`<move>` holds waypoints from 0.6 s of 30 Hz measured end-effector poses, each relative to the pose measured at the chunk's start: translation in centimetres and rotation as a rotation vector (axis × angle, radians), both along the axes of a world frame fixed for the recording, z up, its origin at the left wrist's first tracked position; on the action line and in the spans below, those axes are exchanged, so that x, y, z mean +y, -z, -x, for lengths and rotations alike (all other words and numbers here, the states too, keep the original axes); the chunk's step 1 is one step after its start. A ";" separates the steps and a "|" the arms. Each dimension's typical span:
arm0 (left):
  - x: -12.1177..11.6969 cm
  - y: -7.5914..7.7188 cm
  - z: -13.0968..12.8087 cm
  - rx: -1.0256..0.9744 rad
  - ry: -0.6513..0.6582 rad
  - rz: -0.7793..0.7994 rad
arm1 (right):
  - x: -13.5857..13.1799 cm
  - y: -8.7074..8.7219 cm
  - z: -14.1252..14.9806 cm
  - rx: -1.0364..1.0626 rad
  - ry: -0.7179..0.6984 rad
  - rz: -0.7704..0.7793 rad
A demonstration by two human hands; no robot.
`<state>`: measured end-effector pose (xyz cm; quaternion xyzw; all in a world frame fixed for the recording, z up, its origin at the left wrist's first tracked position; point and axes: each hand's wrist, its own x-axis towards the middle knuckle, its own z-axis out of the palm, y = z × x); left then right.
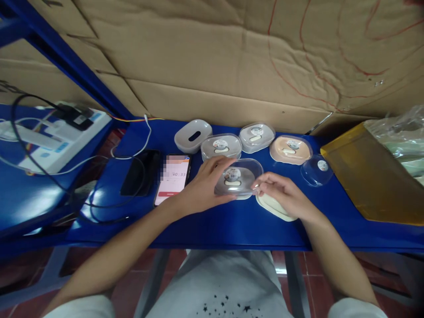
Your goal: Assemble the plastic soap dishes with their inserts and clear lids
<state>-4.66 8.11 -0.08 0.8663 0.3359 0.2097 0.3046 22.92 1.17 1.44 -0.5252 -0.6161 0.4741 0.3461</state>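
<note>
In front of me on the blue table is a grey oval box with a clear, labelled cover. My left hand curls round its left end, thumb toward the near side and fingers over the far side. At the box's right edge, the fingertips of my right hand are pinched together; what lies between them, if anything, is too small to make out. Partly hidden under that hand is a flat cream oval piece on the table.
Behind stand a white slotted dish, two pale covered boxes and a peach one. A loose clear cover lies right, near a yellow plastic sheet. Left are a lit phone, a dark phone and cables.
</note>
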 end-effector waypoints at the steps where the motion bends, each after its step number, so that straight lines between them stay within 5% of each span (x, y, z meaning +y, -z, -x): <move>1: 0.1 0.0 0.1 0.029 -0.012 -0.024 | -0.1 0.0 -0.2 -0.201 0.066 -0.128; 4: 0.5 0.2 0.4 0.119 -0.009 -0.082 | -0.3 0.3 -0.6 -0.595 0.242 -0.446; 10: 1.2 0.3 1.3 0.184 0.117 -0.063 | -0.6 2.1 1.1 -0.700 -0.223 -0.558; 18: 1.3 0.3 1.7 0.209 0.230 -0.035 | -0.5 3.1 2.0 -0.766 -0.264 -0.605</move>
